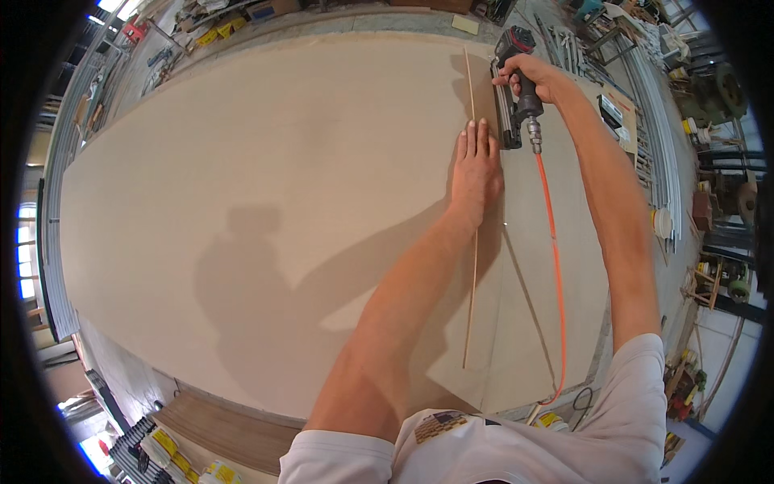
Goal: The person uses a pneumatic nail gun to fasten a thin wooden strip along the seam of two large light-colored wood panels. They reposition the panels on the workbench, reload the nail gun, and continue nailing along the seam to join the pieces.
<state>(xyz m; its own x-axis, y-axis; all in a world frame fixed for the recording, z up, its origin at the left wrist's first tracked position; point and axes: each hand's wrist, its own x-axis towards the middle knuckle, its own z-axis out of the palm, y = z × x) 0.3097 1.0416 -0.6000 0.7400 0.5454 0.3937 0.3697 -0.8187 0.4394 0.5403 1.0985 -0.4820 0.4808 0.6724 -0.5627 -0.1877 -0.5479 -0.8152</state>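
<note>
A black pneumatic nail gun [528, 101] is in my right hand [544, 77], its fingers wrapped round the handle, near the far right of a broad beige board [153, 210]. An orange air hose [554, 242] hangs from the metal coupling at the handle's base and runs back toward me. Just left of the nail gun, my left hand [477, 177] lies flat with fingers stretched forward over a thin wooden strip [472, 306]. The strip runs lengthwise away from me, and the hand hides its middle. Whether the nail gun's nose touches the board cannot be made out.
Along the board's right side lie long metal bars [661, 169] and a small black-and-white box [610, 113]. A brown wooden plank [222, 427] sits below the near left edge. A thin dark line crosses the board beside the hose. Tools and stock crowd the far edge.
</note>
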